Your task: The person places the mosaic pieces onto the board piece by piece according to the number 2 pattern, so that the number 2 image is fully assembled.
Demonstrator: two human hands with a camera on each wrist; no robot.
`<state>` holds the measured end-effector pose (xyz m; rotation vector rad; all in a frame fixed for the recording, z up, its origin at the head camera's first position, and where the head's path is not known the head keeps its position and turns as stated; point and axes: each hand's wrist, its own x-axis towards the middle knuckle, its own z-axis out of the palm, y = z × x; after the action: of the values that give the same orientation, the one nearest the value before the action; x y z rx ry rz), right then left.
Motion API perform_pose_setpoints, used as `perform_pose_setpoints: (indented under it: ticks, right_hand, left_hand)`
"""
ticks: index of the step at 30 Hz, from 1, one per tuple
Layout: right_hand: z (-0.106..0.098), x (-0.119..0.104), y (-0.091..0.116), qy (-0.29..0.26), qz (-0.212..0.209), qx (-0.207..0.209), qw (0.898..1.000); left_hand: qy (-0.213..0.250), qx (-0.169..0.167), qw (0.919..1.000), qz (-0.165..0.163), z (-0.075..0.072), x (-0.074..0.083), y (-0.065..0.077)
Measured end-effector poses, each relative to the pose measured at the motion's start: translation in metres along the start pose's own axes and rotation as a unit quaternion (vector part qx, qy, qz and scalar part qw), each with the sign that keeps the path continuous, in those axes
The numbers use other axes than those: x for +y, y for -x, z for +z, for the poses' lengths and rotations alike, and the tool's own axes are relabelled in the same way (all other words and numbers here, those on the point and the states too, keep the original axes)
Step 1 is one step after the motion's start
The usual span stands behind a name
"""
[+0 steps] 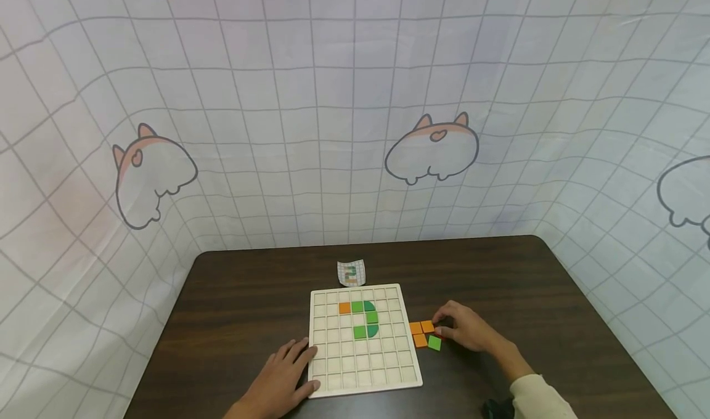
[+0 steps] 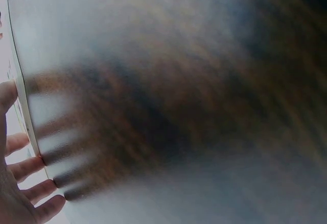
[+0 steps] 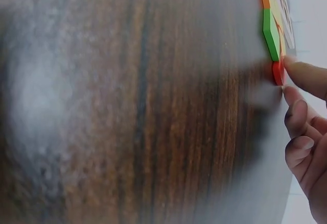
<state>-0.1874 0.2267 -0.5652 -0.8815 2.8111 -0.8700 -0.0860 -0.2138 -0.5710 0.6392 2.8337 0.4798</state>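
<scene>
A cream square grid board (image 1: 363,363) lies on the dark table. On it sit an orange square tile (image 1: 344,308), several light green square tiles and two dark green rounded tiles. My left hand (image 1: 280,373) rests at the board's left edge, fingers spread and fairly straight, with thumb and index fingertips on the rim. To the right of the board, my right hand (image 1: 468,328) pinches a red tile (image 3: 277,73) between thumb and index finger, close over the table. Its hand partly hides that tile in the head view. Beside it lie a loose green tile (image 1: 434,343) and three orange tiles (image 1: 420,341).
Behind the board's far edge lies a small pattern card (image 1: 351,273) showing a coloured figure on a grid. The dark wooden table (image 1: 238,302) is enclosed by white gridded curtains (image 1: 310,197). A dark object (image 1: 496,408) shows near the right sleeve.
</scene>
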Motion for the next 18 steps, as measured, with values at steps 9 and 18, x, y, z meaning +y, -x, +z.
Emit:
perform_pose_setpoints:
  ticks: [9, 18]
  right_hand:
    - [-0.0024, 0.0058, -0.0012, -0.015, 0.016, -0.021, 1.000]
    - [-0.0050, 0.0035, 0.0027, -0.004, 0.026, -0.033, 0.999]
  left_hand:
    - [0.007, 0.010, 0.9999, -0.002, -0.0013, 0.0006, 0.0005]
    - [0.007, 0.007, 0.9999, -0.004, -0.0015, 0.0023, 0.0018]
